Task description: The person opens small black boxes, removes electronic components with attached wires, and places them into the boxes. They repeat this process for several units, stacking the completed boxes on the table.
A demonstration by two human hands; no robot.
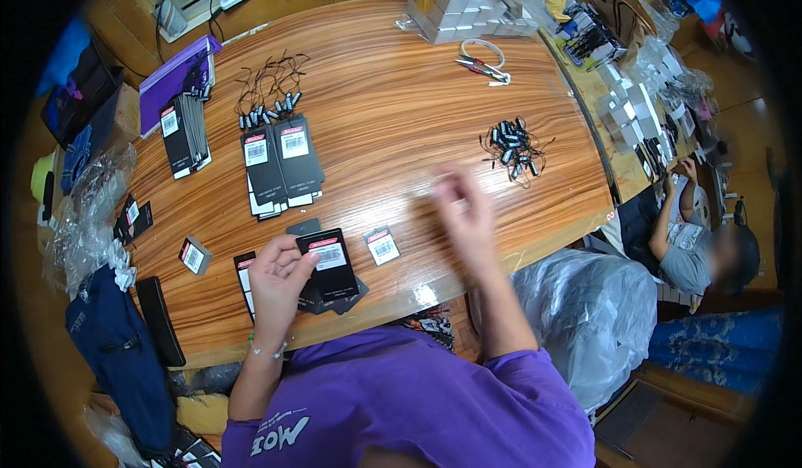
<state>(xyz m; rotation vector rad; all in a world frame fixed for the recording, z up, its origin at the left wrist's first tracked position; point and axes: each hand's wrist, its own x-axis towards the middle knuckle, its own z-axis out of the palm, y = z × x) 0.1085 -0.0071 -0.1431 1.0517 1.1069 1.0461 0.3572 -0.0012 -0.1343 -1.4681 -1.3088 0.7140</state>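
My left hand (pixel 280 269) pinches a black hang tag (pixel 332 274) at its left edge; the tag has a red mark and a white barcode label. Beneath it lie more dark tags (pixel 351 301). Just right of them sits a small stack of white barcode stickers (pixel 383 246). Over the middle right of the table is my right hand (pixel 462 205), smeared by motion, so its fingers cannot be read. Beyond it, a loose heap of black tag strings (pixel 515 146) with small pale-blue fasteners lies on the wood.
Stacked black tags (pixel 284 167) with strings stand at the far left of centre, beside another stack (pixel 185 138) and a purple folder (pixel 159 92). Scissors (pixel 483 69) and a tape ring lie farther back. White boxes (pixel 468 5) fill the back edge. Another person (pixel 693 251) sits at right.
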